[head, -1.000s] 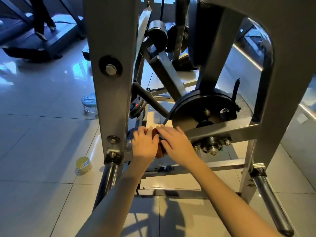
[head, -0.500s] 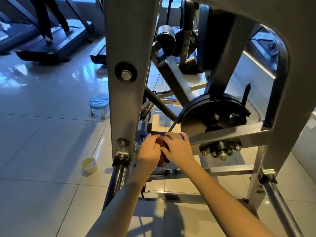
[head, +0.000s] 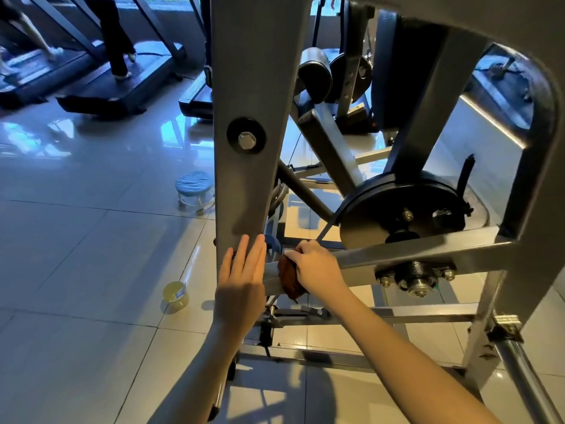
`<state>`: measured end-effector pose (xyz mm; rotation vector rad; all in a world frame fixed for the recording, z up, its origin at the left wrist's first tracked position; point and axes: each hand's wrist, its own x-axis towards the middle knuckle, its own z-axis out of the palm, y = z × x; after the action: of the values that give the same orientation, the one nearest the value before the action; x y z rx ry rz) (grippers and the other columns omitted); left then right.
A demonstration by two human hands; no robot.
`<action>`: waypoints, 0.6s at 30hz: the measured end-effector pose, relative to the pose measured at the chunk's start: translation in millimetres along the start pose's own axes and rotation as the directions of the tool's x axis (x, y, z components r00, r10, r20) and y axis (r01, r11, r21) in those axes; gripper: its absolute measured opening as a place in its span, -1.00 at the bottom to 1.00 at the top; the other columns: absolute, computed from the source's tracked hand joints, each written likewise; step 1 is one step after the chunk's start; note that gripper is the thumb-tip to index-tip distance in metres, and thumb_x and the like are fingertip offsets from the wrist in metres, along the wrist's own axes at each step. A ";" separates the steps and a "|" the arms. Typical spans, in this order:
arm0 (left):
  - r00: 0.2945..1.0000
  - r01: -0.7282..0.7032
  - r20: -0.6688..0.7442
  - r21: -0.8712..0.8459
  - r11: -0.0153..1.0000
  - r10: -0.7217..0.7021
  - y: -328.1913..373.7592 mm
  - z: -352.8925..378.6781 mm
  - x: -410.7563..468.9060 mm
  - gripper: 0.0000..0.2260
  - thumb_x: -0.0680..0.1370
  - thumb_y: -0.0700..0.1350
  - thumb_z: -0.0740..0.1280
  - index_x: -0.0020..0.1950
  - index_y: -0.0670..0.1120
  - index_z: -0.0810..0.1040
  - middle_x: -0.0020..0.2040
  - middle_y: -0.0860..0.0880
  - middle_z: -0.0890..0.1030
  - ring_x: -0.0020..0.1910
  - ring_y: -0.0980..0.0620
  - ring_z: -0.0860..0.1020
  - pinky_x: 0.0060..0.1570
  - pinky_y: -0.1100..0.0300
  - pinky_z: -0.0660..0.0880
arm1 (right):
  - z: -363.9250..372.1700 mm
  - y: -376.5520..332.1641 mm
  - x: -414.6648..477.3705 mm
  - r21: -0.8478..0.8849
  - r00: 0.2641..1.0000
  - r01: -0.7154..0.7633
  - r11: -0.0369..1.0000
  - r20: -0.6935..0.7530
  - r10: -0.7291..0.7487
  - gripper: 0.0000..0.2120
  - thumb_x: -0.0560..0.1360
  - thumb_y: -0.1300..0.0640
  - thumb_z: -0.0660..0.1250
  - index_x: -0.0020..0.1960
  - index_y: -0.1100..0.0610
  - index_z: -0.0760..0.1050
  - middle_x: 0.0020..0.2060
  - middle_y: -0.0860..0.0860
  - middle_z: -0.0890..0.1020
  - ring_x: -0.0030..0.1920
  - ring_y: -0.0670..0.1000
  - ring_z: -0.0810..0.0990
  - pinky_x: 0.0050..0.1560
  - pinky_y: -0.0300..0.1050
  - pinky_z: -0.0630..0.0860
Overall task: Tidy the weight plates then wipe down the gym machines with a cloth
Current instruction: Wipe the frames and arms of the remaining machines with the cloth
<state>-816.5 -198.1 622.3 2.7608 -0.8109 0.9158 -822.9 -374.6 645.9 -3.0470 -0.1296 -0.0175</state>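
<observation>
Cloth pressed to the crossbar

The left hand (head: 241, 280) lay flat, fingers straight, on the matte grey steel upright (head: 244, 185). Just beside it, the right hand (head: 318, 270) gripped a crumpled brown cloth (head: 290, 281) against the square crossbar (head: 397, 255), the cloth bulging beneath the curled fingers. Beyond hung a round black weight plate (head: 382, 209)

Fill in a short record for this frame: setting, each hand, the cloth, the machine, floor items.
setting: gym with a tiled floor, treadmill at the back left
left hand: flat, fingers straight, against the grey upright post
right hand: grips the cloth, pressing it on the crossbar
cloth: brown, bunched, mostly under the hand
weight plate: black, mounted behind the crossbar
floor items: round stool, small yellow container
</observation>
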 end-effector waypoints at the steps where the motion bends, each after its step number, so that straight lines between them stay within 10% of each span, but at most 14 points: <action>1: 1.000 -0.016 0.002 0.002 1.000 0.016 -4.1 -2.1 -0.3 -0.66 0.58 -0.28 0.15 0.35 -0.22 0.45 0.34 -0.18 0.50 0.31 -0.22 0.48 0.28 -0.11 0.32 | 1.5 2.8 -2.2 -0.030 1.000 0.000 1.000 -0.003 0.000 -0.59 0.65 0.04 0.10 0.49 0.00 0.29 0.26 0.07 0.47 0.27 0.10 0.40 0.26 -0.02 0.35; 6: 0.998 -0.011 0.064 -0.025 1.000 0.013 -5.8 -7.8 1.8 -0.61 0.57 -0.18 0.04 0.38 -0.19 0.36 0.35 -0.16 0.49 0.31 -0.20 0.48 0.28 -0.07 0.31 | 16.9 -3.2 4.2 -0.075 0.995 -0.048 0.996 0.080 0.054 -0.38 0.55 -0.32 0.12 0.45 0.05 0.33 0.48 0.09 0.29 0.44 0.13 0.27 0.51 0.11 0.00; 18: 0.994 -0.053 0.096 0.002 0.999 0.053 -18.3 -5.9 -0.2 -0.55 0.51 -0.17 0.27 0.40 -0.18 0.38 0.36 -0.13 0.48 0.33 -0.16 0.47 0.31 -0.03 0.28 | 25.7 6.3 -7.9 -0.115 0.967 -0.087 0.989 -0.248 0.056 -0.70 0.54 -0.08 0.32 0.14 0.09 0.57 0.07 0.08 0.59 0.10 0.12 0.54 0.17 0.05 0.44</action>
<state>-810.1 -180.9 627.8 2.8187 -0.9019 0.7999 -830.1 -379.2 619.6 -3.1387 0.0005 -0.4090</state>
